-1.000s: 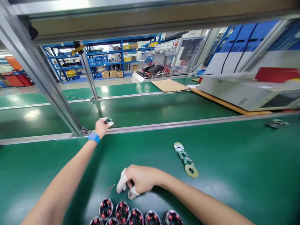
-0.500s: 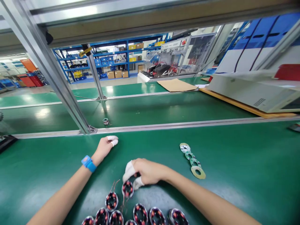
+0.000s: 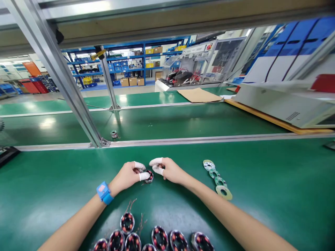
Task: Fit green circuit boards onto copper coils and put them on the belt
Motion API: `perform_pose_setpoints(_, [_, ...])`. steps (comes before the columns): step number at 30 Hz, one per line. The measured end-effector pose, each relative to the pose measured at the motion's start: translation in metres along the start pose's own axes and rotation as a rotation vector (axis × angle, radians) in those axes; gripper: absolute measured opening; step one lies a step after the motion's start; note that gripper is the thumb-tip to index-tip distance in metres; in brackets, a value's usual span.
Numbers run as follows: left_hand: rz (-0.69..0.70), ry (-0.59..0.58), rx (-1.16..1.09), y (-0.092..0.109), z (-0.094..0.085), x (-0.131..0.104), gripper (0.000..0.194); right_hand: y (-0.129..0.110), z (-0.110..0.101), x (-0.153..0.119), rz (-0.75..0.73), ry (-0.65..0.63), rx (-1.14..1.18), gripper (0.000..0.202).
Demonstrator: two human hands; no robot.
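My left hand (image 3: 131, 173), with white finger cots and a blue wrist strap (image 3: 104, 192), grips a small wound motor stator (image 3: 149, 176) between thumb and fingers, just above the green bench. To the right of that stator, my right hand (image 3: 169, 170) also wears white cots. Its thumb and forefinger are slightly apart, and I see nothing between them. Nearer me lie several more stators with red-and-black windings, among them one stator (image 3: 127, 223) with copper wire ends sticking up.
A strip of round circuit boards (image 3: 217, 179) lies right of my hands. Beyond the metal rail (image 3: 183, 141), a single stator (image 3: 114, 134) stands near an aluminium post (image 3: 78, 101). A grey metal case (image 3: 285, 104) is at the back right, and brown cardboard (image 3: 199, 94) lies behind.
My right hand has carried a stator up from the near group, and my left hand now has it. Both hands have come together over the middle of the bench.
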State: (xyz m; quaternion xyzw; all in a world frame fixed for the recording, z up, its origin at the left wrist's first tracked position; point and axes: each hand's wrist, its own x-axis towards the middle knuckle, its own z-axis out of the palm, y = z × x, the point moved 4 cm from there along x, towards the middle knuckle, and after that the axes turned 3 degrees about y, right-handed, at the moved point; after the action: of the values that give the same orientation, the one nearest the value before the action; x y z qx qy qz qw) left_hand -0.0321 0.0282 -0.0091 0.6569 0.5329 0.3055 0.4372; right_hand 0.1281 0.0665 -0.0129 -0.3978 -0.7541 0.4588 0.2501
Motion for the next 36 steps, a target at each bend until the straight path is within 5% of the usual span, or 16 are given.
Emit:
perform_pose_setpoints(6, [-0.021, -0.044, 0.005, 0.0, 0.005, -0.007, 0.025, -0.018, 0.01, 0.003, -0.071, 0.044, 0.023, 0.005])
perform_pose_setpoints(16, [0.041, -0.05, 0.012, 0.013, 0.007, -0.018, 0.022, -0.019, 0.015, -0.002, -0.208, 0.097, -0.13, 0.012])
perform_pose_setpoints(27, [-0.005, 0.141, 0.147, 0.001, 0.021, -0.029, 0.025, -0.011, 0.023, -0.009, -0.345, 0.152, -0.136, 0.016])
perform_pose_setpoints(36, [-0.015, 0.186, 0.141, 0.002, 0.023, -0.031, 0.023, -0.006, 0.027, -0.009, -0.329, 0.172, -0.115, 0.015])
